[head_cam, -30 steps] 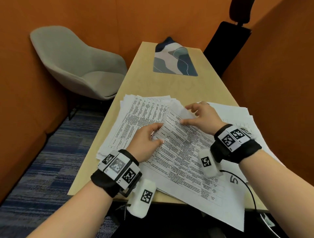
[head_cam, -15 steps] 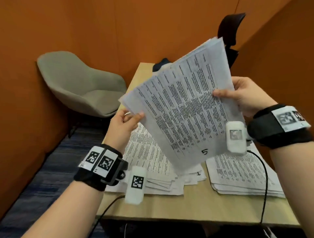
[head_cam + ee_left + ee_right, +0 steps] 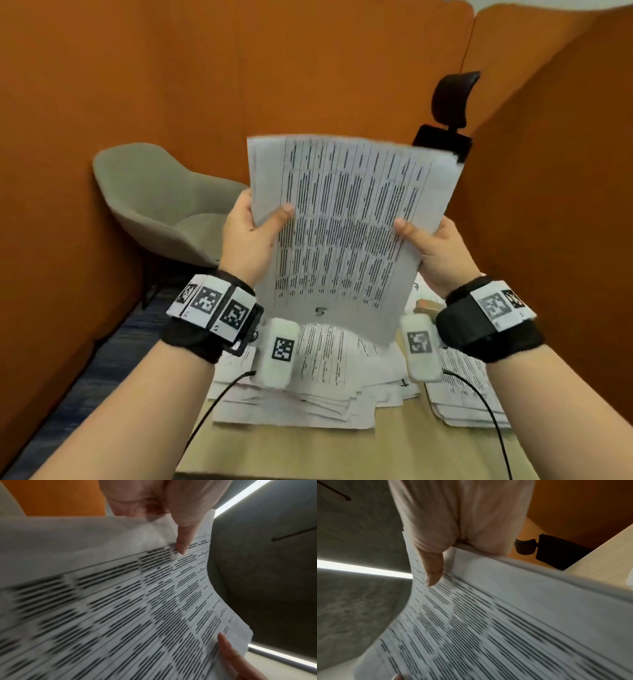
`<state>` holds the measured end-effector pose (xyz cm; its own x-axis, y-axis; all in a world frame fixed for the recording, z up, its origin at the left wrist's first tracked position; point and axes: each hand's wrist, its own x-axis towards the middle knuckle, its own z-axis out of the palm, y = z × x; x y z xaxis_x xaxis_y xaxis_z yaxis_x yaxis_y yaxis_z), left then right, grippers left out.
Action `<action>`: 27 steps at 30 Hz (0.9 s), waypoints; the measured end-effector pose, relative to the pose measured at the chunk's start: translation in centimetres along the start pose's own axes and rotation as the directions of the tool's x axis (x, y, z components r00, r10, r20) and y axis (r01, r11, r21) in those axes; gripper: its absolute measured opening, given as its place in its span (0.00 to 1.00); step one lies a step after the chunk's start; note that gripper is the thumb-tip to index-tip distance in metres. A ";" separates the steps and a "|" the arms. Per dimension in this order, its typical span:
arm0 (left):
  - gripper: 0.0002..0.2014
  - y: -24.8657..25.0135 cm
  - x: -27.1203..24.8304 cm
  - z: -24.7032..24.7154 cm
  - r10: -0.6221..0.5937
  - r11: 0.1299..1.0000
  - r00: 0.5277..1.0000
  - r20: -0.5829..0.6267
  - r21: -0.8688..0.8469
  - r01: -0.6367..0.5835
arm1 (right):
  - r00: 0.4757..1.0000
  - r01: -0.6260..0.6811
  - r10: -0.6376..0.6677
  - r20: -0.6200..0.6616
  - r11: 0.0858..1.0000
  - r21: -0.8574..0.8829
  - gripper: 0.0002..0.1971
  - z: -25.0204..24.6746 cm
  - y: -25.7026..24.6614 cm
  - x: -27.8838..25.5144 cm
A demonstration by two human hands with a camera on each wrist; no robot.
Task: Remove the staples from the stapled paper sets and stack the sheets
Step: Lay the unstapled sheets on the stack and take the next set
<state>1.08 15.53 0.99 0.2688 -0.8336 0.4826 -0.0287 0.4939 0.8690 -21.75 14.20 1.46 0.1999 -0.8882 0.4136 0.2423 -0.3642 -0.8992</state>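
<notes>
I hold a set of printed sheets (image 3: 346, 233) upright in the air above the table, a handwritten 5 near its lower edge. My left hand (image 3: 253, 233) grips its left edge, thumb on the front. My right hand (image 3: 431, 246) grips the right edge the same way. In the left wrist view the paper set (image 3: 137, 601) fills the frame, with my left thumb (image 3: 183, 539) lying on it. In the right wrist view my right thumb (image 3: 433, 569) presses the sheets (image 3: 488, 628). No staple can be made out. A messy pile of sheets (image 3: 318, 387) lies below, and a second pile (image 3: 469, 390) to its right.
The wooden table (image 3: 342, 452) shows bare at its near edge. A grey shell chair (image 3: 161, 202) stands to the left, a black office chair (image 3: 448, 113) behind the far end. Orange partition walls enclose the space. Black cables (image 3: 219, 401) trail from both wrist cameras.
Both hands lifted the set marked 5 off the table, then turned it from a slant to nearly upright. My left hand moved up to grip its left edge.
</notes>
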 end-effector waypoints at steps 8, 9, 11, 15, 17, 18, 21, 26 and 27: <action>0.14 -2.4 -0.4 -0.8 -0.066 0.995 0.997 -0.041 0.074 0.069 | 0.973 0.044 -0.053 0.226 0.998 0.042 0.31 1.1 -0.2 0.9; 0.15 -2.4 -0.3 -0.8 -0.064 0.995 0.997 -0.043 0.073 0.067 | 0.969 0.061 -0.075 0.236 0.996 0.064 0.31 1.2 -0.4 1.2; 0.16 -2.5 -0.2 -0.9 -0.065 0.995 0.997 -0.043 0.074 0.068 | 0.972 0.070 -0.086 0.220 0.994 0.081 0.26 1.3 -0.7 1.4; 0.16 -2.9 -0.6 -0.8 -0.076 0.991 0.997 -0.032 0.108 0.079 | 0.985 0.101 -0.101 0.143 0.995 0.005 0.17 1.4 -0.2 1.6; 0.13 -2.6 -0.7 -0.7 -0.072 0.992 0.997 -0.022 0.099 0.074 | 0.990 0.117 -0.115 0.083 0.993 -0.029 0.16 1.5 -0.4 1.7; 0.13 -2.4 -0.7 -0.7 -0.071 0.994 0.997 -0.020 0.087 0.072 | 0.990 0.130 -0.128 0.054 0.991 -0.041 0.15 1.5 -0.6 1.8; 0.13 -2.0 -0.5 -0.7 -0.064 0.997 0.998 -0.018 0.039 0.064 | 0.983 0.178 -0.181 -0.037 0.981 -0.080 0.11 1.6 -1.2 2.1; 0.12 -2.3 -0.9 -0.4 -0.080 0.997 0.997 -0.012 -0.006 0.080 | 0.963 0.192 -0.218 -0.156 0.968 -0.162 0.07 1.6 -1.0 1.8; 0.12 -2.3 -0.9 -0.4 -0.082 0.997 0.996 -0.015 -0.008 0.082 | 0.960 0.198 -0.225 -0.167 0.966 -0.164 0.07 1.5 -1.1 1.8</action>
<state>1.28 15.23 -1.52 0.2846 -0.8677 0.4076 0.0016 0.4256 0.9049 -20.20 13.43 3.42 -0.0215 -0.8177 0.5753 0.1181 -0.5734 -0.8107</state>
